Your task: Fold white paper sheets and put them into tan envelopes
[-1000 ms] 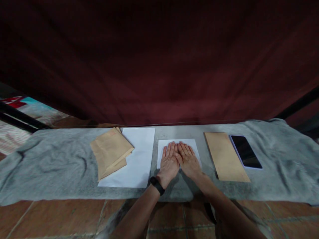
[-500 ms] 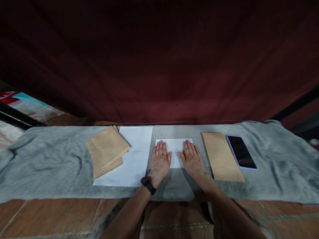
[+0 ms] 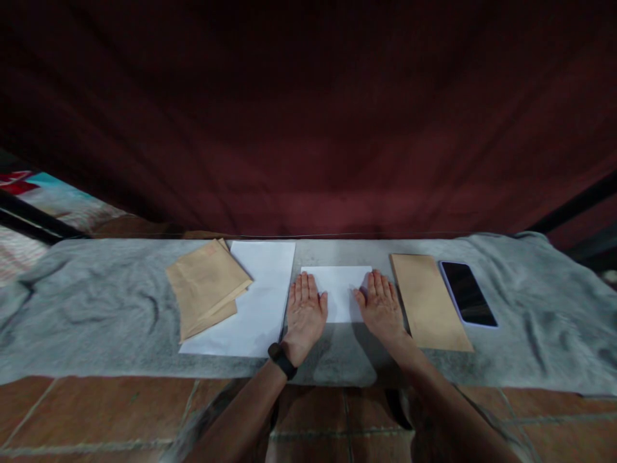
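A small white sheet of paper (image 3: 340, 292), perhaps folded, lies flat on the grey cloth in front of me. My left hand (image 3: 306, 310) rests palm down over its left edge, fingers stretched out and thumb apart; a dark watch is on that wrist. Over the right edge lies my right hand (image 3: 380, 303), also flat with straight fingers. Neither hand grips anything. Beside my left hand are larger white sheets of paper (image 3: 260, 315), partly under several brown envelopes (image 3: 207, 276). Just right of my right hand is another brown envelope (image 3: 429, 302), or a stack of them.
A phone (image 3: 467, 292) with a purple edge lies right of the brown envelope. Grey cloth (image 3: 106, 308) covers the long surface and is rumpled at both ends. Behind it hangs a dark red curtain (image 3: 328, 161). Tiled floor (image 3: 116, 411) shows along the front edge.
My hands have slid outward from each other, the left one leftward and the right one rightward, showing more of the small white sheet between them. Papers, envelopes and phone stay in place.
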### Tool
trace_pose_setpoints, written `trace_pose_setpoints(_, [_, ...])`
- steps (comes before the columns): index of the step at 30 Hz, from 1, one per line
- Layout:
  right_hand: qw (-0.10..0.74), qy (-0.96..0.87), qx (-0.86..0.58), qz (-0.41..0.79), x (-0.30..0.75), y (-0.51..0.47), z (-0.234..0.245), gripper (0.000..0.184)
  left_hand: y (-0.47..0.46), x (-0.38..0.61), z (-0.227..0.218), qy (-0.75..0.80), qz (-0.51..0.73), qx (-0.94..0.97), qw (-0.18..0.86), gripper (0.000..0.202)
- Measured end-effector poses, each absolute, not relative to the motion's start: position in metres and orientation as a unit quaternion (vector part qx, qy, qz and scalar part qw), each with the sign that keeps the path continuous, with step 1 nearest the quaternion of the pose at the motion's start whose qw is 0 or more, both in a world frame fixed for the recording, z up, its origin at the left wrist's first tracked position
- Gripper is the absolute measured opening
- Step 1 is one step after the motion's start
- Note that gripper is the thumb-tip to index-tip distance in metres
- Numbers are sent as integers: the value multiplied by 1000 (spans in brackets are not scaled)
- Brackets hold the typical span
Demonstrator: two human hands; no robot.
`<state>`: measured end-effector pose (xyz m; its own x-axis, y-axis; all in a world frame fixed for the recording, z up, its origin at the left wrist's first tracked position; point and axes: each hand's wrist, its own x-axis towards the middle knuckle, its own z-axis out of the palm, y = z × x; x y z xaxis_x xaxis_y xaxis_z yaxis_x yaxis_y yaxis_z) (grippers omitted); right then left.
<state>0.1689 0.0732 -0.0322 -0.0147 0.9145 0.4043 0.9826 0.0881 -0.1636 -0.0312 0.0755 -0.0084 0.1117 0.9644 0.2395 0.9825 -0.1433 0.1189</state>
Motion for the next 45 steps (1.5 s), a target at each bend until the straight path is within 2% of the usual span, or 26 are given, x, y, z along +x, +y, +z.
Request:
trace_pose_setpoints(6, [183,-741,-646,-8,157,86,-17,58,84,-17,2,-556,-124,-822,-10,55])
trace_pose_setpoints(12, [159,-766,-621,44,130,87,-13,57,92,0,-5,-550,-111,-828,-15,55])
trace_pose_setpoints(28, [203,-735,-642,-79,166,80,-35,63,97,-22,-5,-621,-96,-778,9,62])
trace_pose_setpoints(40, [185,-721,-664,-74,175,69,-25,63,91,-31,-12,-646,-120,-753,15,65])
trace_pose_setpoints(45, [163,-708,-686,-45,175,73,-13,55,91,-32,-5,-634,-135,-762,7,59])
